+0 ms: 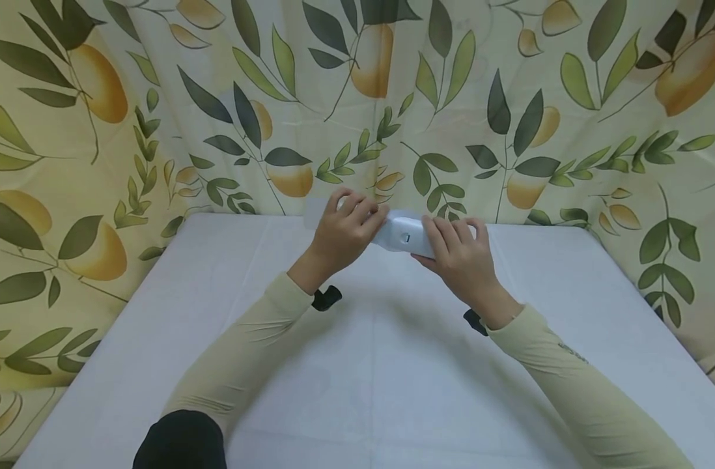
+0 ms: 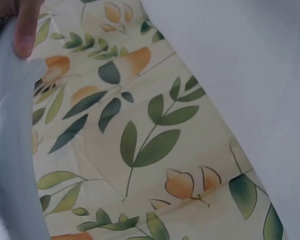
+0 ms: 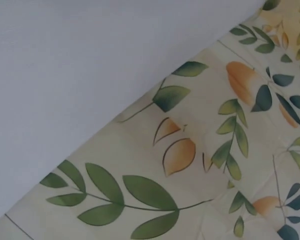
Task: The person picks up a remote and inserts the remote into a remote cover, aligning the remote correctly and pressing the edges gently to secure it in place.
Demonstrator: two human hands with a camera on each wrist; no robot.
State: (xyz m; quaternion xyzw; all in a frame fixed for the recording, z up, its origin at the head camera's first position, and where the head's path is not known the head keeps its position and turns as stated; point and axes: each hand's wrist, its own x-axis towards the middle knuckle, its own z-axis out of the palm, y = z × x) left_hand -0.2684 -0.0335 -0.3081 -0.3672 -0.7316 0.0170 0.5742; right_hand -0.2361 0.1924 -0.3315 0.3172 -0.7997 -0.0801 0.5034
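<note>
Both hands hold a long, smooth white object (image 1: 400,232) up over the far edge of the table. It bears a small dark slot or mark, and its kind cannot be told. My left hand (image 1: 347,225) grips its left part, fingers curled over the top. My right hand (image 1: 458,251) pinches the right end, thumb below and fingers above. Beyond the left hand a pale, flat part (image 1: 314,213) shows. In the left wrist view the white object (image 2: 12,135) runs down the left edge, with fingers (image 2: 26,35) on its upper end. Neither hand appears in the right wrist view.
A white cloth covers the table (image 1: 369,384). Behind and beside it hangs a curtain (image 1: 217,117) printed with leaves and orange fruit. Black wrist devices (image 1: 327,298) sit at both cuffs. A dark rounded shape (image 1: 180,440) covers part of the left sleeve at the bottom.
</note>
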